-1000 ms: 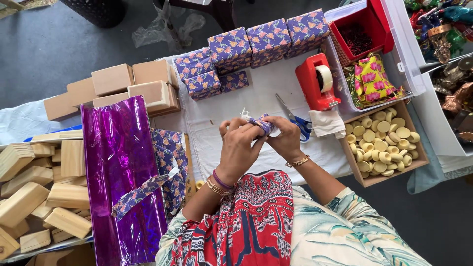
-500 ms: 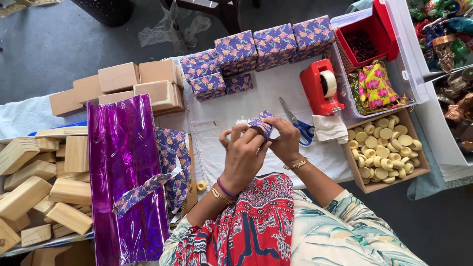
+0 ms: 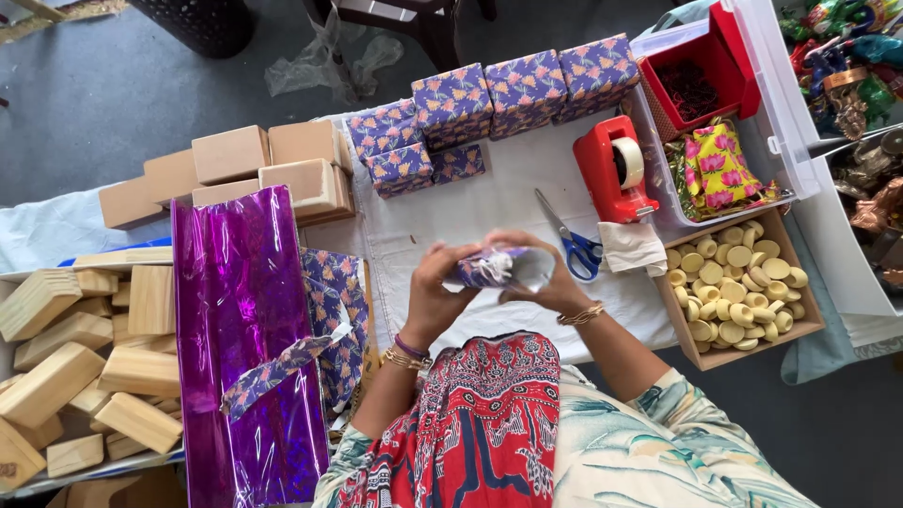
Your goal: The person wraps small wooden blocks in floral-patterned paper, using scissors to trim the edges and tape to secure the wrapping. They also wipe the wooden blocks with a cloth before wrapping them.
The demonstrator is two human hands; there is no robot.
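Observation:
My left hand [image 3: 435, 290] and my right hand [image 3: 544, 278] together hold a small box partly covered in purple floral wrapping paper [image 3: 497, 267], above the white table cover [image 3: 470, 209]. The paper's open white end faces right, by my right fingers. Blue-handled scissors [image 3: 570, 240] lie just right of my hands. A red tape dispenser [image 3: 615, 169] stands beyond them.
Several wrapped purple floral boxes [image 3: 489, 103] line the back. Plain tan blocks [image 3: 254, 167] and wooden blocks [image 3: 75, 357] lie at the left. Shiny purple foil [image 3: 240, 310] and floral paper [image 3: 339, 301] lie beside me. A tray of yellow round pieces [image 3: 738, 282] sits right.
My hands have turned the half-wrapped box so its open paper end now faces right; both hands stayed on it over the same spot.

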